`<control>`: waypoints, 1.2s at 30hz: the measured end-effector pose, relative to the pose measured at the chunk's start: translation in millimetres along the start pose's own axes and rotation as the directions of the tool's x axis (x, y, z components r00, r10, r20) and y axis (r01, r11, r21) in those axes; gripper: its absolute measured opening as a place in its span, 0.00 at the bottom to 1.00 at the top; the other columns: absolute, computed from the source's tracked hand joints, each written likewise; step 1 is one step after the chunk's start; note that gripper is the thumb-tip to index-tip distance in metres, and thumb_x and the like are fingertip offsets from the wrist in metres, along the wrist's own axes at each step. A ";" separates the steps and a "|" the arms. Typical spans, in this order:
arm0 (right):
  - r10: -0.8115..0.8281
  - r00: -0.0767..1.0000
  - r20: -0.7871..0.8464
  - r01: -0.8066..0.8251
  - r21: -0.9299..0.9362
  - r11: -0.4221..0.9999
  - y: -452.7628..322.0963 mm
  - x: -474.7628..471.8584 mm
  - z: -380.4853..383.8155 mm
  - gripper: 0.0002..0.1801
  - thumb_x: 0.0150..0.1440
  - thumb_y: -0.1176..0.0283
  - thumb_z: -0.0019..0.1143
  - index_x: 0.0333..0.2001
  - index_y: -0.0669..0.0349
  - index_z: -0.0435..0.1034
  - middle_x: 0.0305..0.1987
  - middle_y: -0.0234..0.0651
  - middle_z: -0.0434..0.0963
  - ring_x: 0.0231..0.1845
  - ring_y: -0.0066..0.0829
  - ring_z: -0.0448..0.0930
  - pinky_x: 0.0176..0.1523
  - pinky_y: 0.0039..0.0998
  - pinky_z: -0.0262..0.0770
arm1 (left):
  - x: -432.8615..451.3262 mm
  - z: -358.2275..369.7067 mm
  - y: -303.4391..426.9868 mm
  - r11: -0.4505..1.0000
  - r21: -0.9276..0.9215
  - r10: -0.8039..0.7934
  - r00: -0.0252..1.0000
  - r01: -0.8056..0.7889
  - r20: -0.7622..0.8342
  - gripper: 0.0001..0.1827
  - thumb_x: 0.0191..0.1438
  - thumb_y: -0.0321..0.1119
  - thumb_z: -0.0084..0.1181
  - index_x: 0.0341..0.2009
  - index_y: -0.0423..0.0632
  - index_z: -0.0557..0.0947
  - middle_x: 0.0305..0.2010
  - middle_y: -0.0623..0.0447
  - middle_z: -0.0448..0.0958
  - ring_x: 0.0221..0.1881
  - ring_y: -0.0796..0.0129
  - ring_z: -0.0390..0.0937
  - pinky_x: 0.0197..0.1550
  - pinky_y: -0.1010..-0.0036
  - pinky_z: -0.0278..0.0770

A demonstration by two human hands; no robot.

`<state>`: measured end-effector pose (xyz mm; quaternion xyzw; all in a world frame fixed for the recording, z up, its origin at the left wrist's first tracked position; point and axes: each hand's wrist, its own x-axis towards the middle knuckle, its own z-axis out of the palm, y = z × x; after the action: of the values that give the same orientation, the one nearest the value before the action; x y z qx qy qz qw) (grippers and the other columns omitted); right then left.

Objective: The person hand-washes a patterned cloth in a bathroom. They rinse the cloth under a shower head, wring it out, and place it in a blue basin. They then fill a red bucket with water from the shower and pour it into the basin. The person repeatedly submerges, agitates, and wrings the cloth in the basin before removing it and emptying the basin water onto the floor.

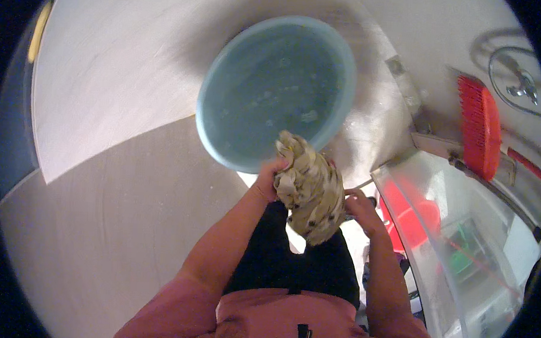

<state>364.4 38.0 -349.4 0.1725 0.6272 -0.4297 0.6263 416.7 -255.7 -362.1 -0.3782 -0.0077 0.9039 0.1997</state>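
A bunched-up beige cloth (312, 189) with darker streaks and several dark spots hangs in front of my legs. My left hand (267, 180) grips its left side, with the fingers partly hidden in the folds. At the right edge of the cloth my right hand (362, 213) has its curled fingers on the fabric; their tips are not clearly visible. Just beyond the cloth stands a large light-blue plastic basin (203, 120) holding water with patches of foam. The top of the cloth overlaps the basin's near rim in view.
A red broom head (485, 128) is at the right, below a chrome wall tap (523, 87) with a hose. A clear glass panel (424, 234) runs along the right side. Near it are a red plastic container (413, 220) and a green object (461, 254), seen through glass.
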 end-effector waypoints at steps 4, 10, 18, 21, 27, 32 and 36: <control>-0.011 0.942 0.334 -0.170 0.509 0.844 -6.5 25.5 25.6 0.51 0.55 0.27 0.32 0.68 0.57 0.53 0.71 0.40 0.60 0.67 0.41 0.65 0.66 0.43 0.62 | -3.0 -25.6 -47.9 0.974 0.185 0.149 0.986 -0.132 -0.080 0.33 0.53 0.43 0.53 0.63 0.46 0.66 0.61 0.45 0.70 0.59 0.52 0.71 0.62 0.56 0.68; -0.396 0.874 0.282 -0.037 0.851 0.524 4.7 41.6 52.3 0.39 0.60 0.40 0.44 0.64 0.59 0.60 0.62 0.40 0.71 0.58 0.42 0.74 0.59 0.43 0.72 | -11.3 -7.1 -14.0 -0.564 0.826 0.579 0.704 -0.019 0.411 0.26 0.63 0.42 0.43 0.63 0.45 0.68 0.59 0.47 0.71 0.61 0.55 0.68 0.65 0.62 0.62; -0.172 0.972 0.159 -0.008 0.755 0.656 14.5 3.8 19.6 0.38 0.59 0.43 0.47 0.62 0.60 0.61 0.60 0.40 0.72 0.56 0.42 0.75 0.58 0.43 0.73 | -75.1 -170.1 122.5 0.221 0.919 0.974 -0.021 0.327 -0.227 0.37 0.50 0.40 0.67 0.60 0.39 0.67 0.51 0.42 0.75 0.51 0.51 0.74 0.50 0.60 0.74; -0.078 0.993 0.087 -0.005 0.700 0.714 28.4 -23.6 -1.0 0.37 0.58 0.44 0.48 0.62 0.61 0.62 0.59 0.40 0.72 0.55 0.42 0.75 0.58 0.43 0.73 | -78.9 -192.3 160.2 0.657 0.748 0.680 0.353 0.096 -0.643 0.32 0.47 0.37 0.67 0.55 0.39 0.70 0.48 0.44 0.75 0.46 0.54 0.75 0.40 0.59 0.77; 0.058 0.998 -0.024 -0.030 0.618 0.786 49.5 -88.6 -33.2 0.36 0.57 0.46 0.50 0.60 0.62 0.63 0.58 0.41 0.73 0.54 0.41 0.76 0.57 0.43 0.73 | -66.4 -241.5 158.6 0.715 0.653 0.675 0.492 -0.250 -0.550 0.23 0.47 0.31 0.63 0.49 0.43 0.74 0.41 0.48 0.75 0.38 0.63 0.75 0.33 0.67 0.76; 0.151 0.970 -0.190 0.009 0.649 0.761 95.4 -181.0 -27.9 0.35 0.56 0.48 0.52 0.59 0.63 0.64 0.57 0.41 0.74 0.53 0.41 0.77 0.56 0.43 0.74 | -45.2 -200.9 151.8 0.625 0.778 0.646 0.516 0.065 -0.563 0.27 0.47 0.31 0.60 0.53 0.39 0.71 0.43 0.47 0.76 0.41 0.56 0.76 0.36 0.63 0.77; 0.211 0.956 -0.202 -0.025 0.663 0.748 128.0 -241.8 -14.4 0.35 0.55 0.49 0.53 0.58 0.64 0.65 0.56 0.41 0.75 0.52 0.40 0.77 0.56 0.42 0.74 | -70.7 -216.1 137.1 0.488 0.861 0.659 0.588 0.141 -0.469 0.32 0.48 0.33 0.61 0.58 0.36 0.68 0.52 0.43 0.73 0.45 0.52 0.76 0.38 0.61 0.78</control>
<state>489.5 199.8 -167.2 0.4755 0.5029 -0.5537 0.4632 561.3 -437.4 -490.8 -0.5708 0.5733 0.5600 0.1785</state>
